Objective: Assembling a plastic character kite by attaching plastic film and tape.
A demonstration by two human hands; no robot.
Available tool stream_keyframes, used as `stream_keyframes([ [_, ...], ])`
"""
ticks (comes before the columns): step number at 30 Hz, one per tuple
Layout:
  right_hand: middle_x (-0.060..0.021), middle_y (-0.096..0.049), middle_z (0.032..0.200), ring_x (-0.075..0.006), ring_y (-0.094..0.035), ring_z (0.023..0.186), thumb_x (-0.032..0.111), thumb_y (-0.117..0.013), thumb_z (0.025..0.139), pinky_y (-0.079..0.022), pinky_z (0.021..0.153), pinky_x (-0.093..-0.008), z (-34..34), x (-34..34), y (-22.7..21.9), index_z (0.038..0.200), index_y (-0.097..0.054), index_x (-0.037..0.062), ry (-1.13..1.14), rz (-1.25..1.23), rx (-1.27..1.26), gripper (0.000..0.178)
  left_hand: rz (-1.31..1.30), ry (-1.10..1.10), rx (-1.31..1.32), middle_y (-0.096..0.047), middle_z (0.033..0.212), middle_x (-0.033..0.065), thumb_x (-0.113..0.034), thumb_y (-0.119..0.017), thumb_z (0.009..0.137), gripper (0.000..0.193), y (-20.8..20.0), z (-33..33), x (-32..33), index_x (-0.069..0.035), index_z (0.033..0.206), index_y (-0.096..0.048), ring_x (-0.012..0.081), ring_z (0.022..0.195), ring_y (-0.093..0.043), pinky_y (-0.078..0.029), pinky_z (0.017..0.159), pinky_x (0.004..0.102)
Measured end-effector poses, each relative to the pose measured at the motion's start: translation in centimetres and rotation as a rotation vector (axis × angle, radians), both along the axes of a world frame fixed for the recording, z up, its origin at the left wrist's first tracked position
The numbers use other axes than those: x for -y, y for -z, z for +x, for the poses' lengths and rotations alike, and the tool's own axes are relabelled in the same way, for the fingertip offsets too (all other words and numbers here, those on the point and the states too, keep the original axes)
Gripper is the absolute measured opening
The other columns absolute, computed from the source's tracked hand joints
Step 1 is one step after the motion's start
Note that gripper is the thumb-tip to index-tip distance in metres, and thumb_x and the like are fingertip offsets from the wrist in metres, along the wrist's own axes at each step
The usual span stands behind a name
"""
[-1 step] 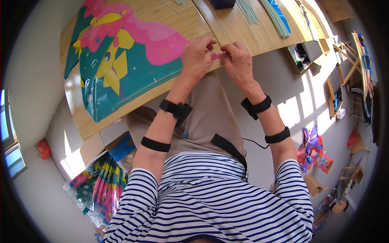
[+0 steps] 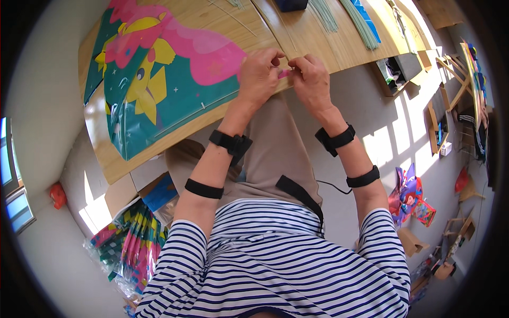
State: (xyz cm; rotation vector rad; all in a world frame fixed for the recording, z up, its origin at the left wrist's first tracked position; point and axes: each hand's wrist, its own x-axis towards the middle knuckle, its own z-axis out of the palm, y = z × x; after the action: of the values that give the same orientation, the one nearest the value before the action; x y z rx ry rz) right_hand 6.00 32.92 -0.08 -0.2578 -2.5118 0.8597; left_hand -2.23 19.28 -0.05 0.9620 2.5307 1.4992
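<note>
Glossy, thin sheeting printed in teal, pink and yellow (image 2: 177, 108) lies flat over the left part of the pale wooden table (image 2: 350, 58), its lower edge running just inside the table's front edge up to the person's hands. Along that lower edge lies a slender whitish rod (image 2: 177, 121) with a small white fitting (image 2: 203, 106) on it. At the right end of the sheeting, the left hand (image 2: 258, 74) is bent inward, back upward, with its forefinger and thumb curled toward each other and the other fingers folded in. Just beside it, the right hand (image 2: 312, 79) faces it with thumb and forefinger drawn together and the rest loosely curled. Both grasp a small, bright pink strip (image 2: 284, 74) that shows in the narrow gap between them, close to the table's front edge; the exact contact of the left fingertips is hidden by the hand itself. Whether this strip belongs to the sheeting cannot be told, since the left hand covers the place between. Well beyond the right hand lies a bundle of thin, pale green sticks (image 2: 360, 26).
</note>
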Motion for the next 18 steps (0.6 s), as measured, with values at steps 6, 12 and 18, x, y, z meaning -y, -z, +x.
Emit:
stream_keyframes([
  [6,-0.0131,-0.063,0.084,-0.0343,-0.061,0.086,0.001,-0.063,0.077,-0.050,0.076,-0.0437,-0.31,0.00,0.73,0.087,-0.071,0.0047,-0.004,-0.021,-0.014,0.013,-0.033,-0.004,-0.075,-0.065,0.077,0.0068,0.002,-0.072,0.071,0.026,-0.08,0.40,-0.58,-0.006,0.096,-0.070,0.0220,0.071,-0.059,-0.048,0.065,0.0352],
  [12,-0.0136,-0.063,0.085,-0.0347,-0.062,0.086,0.001,-0.063,0.076,-0.050,0.076,-0.0437,-0.38,0.15,0.27,0.086,-0.071,0.0047,0.006,-0.038,0.021,0.013,0.019,-0.005,-0.037,-0.063,0.077,0.0068,0.005,-0.066,0.071,0.026,0.21,0.52,-0.63,-0.006,0.095,-0.069,0.0213,0.071,-0.059,-0.049,0.065,0.0346],
  [18,-0.0140,-0.064,0.084,-0.0352,-0.062,0.087,0.001,-0.063,0.077,-0.050,0.077,-0.0440,-0.64,0.24,0.17,0.083,-0.070,0.0048,-0.001,-0.095,0.040,0.010,0.071,0.018,0.024,-0.063,0.079,0.0076,0.008,-0.062,0.072,0.027,0.34,0.64,-0.37,-0.004,0.097,-0.068,0.0186,0.072,-0.062,-0.050,0.067,0.0317],
])
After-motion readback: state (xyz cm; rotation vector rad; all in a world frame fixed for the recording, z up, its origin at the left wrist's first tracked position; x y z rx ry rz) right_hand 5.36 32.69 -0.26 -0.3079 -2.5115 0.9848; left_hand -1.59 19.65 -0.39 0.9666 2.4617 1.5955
